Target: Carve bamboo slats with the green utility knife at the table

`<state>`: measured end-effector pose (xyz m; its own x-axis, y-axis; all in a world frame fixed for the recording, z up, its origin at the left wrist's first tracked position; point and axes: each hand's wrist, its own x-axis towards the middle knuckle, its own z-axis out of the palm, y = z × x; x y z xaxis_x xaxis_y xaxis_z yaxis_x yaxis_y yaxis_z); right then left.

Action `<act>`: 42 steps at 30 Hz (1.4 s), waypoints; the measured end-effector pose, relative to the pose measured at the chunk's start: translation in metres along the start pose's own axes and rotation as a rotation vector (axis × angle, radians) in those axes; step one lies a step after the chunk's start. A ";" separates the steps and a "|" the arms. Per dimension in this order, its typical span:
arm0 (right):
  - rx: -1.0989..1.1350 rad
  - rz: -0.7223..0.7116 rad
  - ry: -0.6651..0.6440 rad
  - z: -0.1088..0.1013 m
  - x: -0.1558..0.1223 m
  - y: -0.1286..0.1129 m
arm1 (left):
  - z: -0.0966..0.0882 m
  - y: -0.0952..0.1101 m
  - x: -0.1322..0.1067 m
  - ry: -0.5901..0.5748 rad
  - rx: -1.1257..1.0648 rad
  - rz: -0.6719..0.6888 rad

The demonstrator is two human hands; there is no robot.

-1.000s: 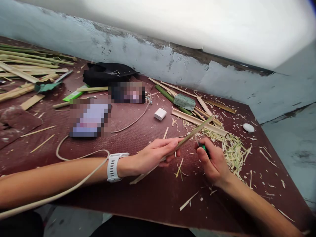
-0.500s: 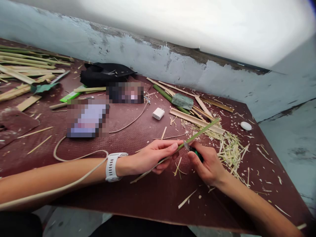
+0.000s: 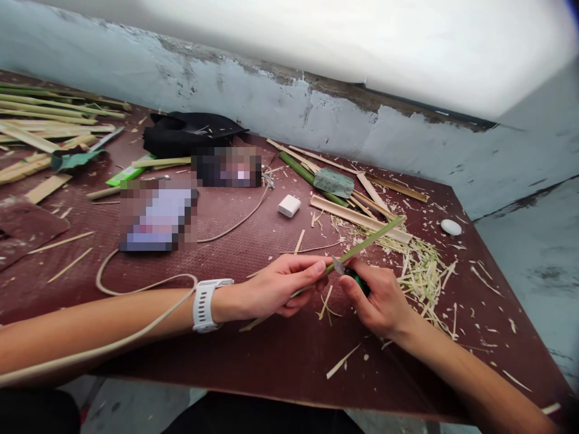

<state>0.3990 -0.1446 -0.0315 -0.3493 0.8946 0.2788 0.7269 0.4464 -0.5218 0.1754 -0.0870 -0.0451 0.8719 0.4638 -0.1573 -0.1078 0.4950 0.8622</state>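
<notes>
Between the thumb and fingers of my left hand (image 3: 294,283) is a thin green bamboo strip (image 3: 373,238), slanting up to the right. My right hand (image 3: 380,298) is closed round the dark green handle of a utility knife (image 3: 357,281). The knife's short blade meets the strip just right of my left fingertips. Part of the strip is hidden under my left palm. A heap of pale shavings (image 3: 423,277) lies beyond my right hand.
Bamboo pieces (image 3: 357,217) and a green bamboo stick (image 3: 296,169) lie toward the wall. A white charger plug (image 3: 289,206), a phone (image 3: 158,220) and a black cloth bag (image 3: 190,132) stand left. A white oval object (image 3: 451,227) is at right. A cable (image 3: 149,355) crosses my left forearm.
The knife and my right hand have shifted slightly left along the strip, toward my left fingertips. The whole view has moved very little.
</notes>
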 end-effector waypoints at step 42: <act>0.220 0.066 -0.178 -0.008 0.008 0.018 | 0.008 0.004 -0.007 0.192 0.853 0.351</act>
<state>0.4137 -0.1298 -0.0322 -0.4181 0.9026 0.1026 0.6126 0.3636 -0.7018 0.1724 -0.0945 -0.0364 0.7543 0.6348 0.1676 0.1026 -0.3660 0.9249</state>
